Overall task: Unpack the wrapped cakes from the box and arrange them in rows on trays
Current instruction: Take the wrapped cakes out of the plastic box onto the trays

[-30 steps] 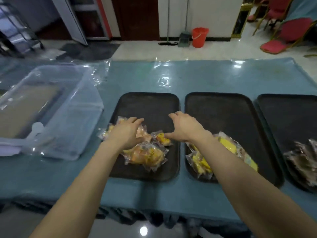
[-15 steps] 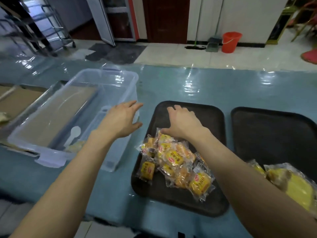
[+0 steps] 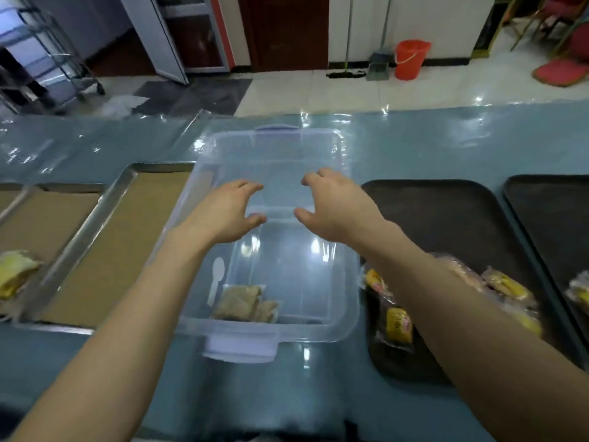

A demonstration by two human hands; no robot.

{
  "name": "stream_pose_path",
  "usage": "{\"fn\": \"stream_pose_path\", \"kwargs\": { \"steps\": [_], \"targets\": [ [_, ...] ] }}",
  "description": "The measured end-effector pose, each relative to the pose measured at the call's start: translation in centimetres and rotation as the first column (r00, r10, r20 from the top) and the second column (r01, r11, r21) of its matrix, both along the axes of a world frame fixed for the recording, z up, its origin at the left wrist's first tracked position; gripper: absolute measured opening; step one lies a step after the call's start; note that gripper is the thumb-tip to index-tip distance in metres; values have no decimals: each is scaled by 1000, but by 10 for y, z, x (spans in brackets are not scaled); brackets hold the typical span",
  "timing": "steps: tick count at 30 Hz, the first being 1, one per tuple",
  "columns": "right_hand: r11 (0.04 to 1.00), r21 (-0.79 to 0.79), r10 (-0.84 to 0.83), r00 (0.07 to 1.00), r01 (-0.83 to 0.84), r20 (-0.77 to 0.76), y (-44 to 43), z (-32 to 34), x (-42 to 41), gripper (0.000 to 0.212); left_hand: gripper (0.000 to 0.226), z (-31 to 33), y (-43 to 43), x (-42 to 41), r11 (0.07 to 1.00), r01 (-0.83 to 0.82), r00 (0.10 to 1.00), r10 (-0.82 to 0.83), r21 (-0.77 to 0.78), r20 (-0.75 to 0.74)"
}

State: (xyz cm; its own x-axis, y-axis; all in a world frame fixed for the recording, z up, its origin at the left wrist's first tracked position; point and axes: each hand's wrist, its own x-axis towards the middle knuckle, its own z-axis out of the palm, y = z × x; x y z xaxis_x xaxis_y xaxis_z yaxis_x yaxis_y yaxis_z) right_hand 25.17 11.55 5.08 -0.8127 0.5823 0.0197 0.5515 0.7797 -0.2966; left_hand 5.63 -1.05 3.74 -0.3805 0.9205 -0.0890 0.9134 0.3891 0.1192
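Note:
A clear plastic box (image 3: 345, 250) stands in the middle of the blue table. Two brownish wrapped cakes (image 3: 245, 303) lie at its near left corner, beside a white plastic spoon (image 3: 216, 279). My left hand (image 3: 223, 215) and my right hand (image 3: 334, 208) hover side by side over the box's middle, fingers spread and curled, holding nothing. Right of the box, a black tray (image 3: 446, 218) carries a heap of yellow wrapped cakes (image 3: 395, 320), partly hidden by my right forearm.
Two metal trays lined with brown paper (image 3: 127, 237) lie left of the box; a yellow wrapped cake (image 3: 16, 275) sits at the far left. A second black tray (image 3: 554, 224) is at the right edge. Beyond the table are a red bucket (image 3: 411, 59) and a metal rack (image 3: 47, 59).
Both hands left the yellow cakes on the black tray and moved left over the clear box. The view swung left with them, so the box now sits in the centre.

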Motion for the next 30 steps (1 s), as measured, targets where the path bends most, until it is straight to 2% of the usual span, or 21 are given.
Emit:
{"fn": "stream_pose_path", "kwargs": {
  "steps": [4,7,9,11,13,15,17,21,23,25,27,29,30],
  "targets": [
    [998,-69,23,984,-10,179,-29,-42,-42,61,77,-37,-15,-37,988,49,998,-41,-144,54],
    [982,-191,69,916,9,395,-44,-77,-59,68,86,-75,-17,-47,948,97,988,-54,-304,146],
    [952,-303,132,816,55,563,-50,-93,-62,69,105,-104,-18,-51,865,142,976,-42,-480,213],
    [917,-384,196,710,113,677,-51,-102,-60,66,126,-126,-19,-49,742,209,962,-37,-637,272],
    [907,-395,208,660,148,722,-47,-105,-58,63,137,-141,-17,-39,616,325,945,-182,-718,271],
    [919,-363,172,672,153,720,-42,-106,-58,59,138,-148,-14,-22,490,441,856,-481,-752,189],
    [929,-331,126,703,163,700,-39,-108,-59,56,131,-157,-14,-9,384,537,696,-705,-752,137],
    [926,-327,108,700,188,706,-35,-114,-63,54,116,-186,-18,-5,214,693,375,-923,-689,90],
    [914,-347,108,700,210,706,-35,-113,-65,54,104,-186,-16,-4,158,706,317,-942,-691,108],
    [918,-332,97,690,215,717,-35,-111,-67,55,85,-180,-9,-2,169,712,319,-942,-682,100],
    [934,-282,54,695,219,717,-31,-109,-69,50,59,-174,1,-4,220,742,333,-941,-633,64],
    [939,-231,-48,763,254,644,-26,-109,-69,36,38,-162,10,-10,314,716,437,-898,-624,49],
    [931,-225,-111,810,287,575,-24,-107,-68,32,33,-154,14,-15,402,676,538,-842,-617,41]
  ]
}}
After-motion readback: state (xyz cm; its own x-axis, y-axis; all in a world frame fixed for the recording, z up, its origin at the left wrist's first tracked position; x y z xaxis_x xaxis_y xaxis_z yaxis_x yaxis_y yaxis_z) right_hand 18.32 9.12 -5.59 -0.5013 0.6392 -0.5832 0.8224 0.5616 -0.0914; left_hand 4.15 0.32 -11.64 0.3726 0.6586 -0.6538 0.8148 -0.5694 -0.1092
